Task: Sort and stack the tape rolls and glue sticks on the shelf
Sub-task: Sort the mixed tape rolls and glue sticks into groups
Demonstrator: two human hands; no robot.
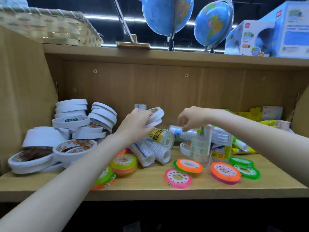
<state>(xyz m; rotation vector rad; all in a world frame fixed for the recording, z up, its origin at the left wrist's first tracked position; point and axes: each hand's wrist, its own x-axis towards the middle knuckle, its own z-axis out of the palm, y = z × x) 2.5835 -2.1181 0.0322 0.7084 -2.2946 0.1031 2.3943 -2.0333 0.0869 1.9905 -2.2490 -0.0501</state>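
Note:
My left hand (pixel 136 123) grips a small stack of white tape rolls (pixel 156 116), lifted above the middle of the wooden shelf (pixel 150 185). My right hand (pixel 192 118) hovers just right of it, fingers curled down onto a wrapped pack of clear tape (pixel 182 133). A heap of white tape rolls (pixel 71 131) fills the shelf's left side. Packs of clear tape (pixel 150 151) lie in the middle, and an upright clear stack (pixel 200 148) stands beside them. Neon tape rolls (pixel 189 165) lie along the front. Glue sticks (pixel 242 148) lie at the right.
The shelf's side walls close in left and right, and its back panel (pixel 167 87) stands behind the piles. Yellow and white packets (pixel 260 113) sit in the back right corner. Above are a woven basket (pixel 50 29), two globes (pixel 167 15) and boxes (pixel 267 36).

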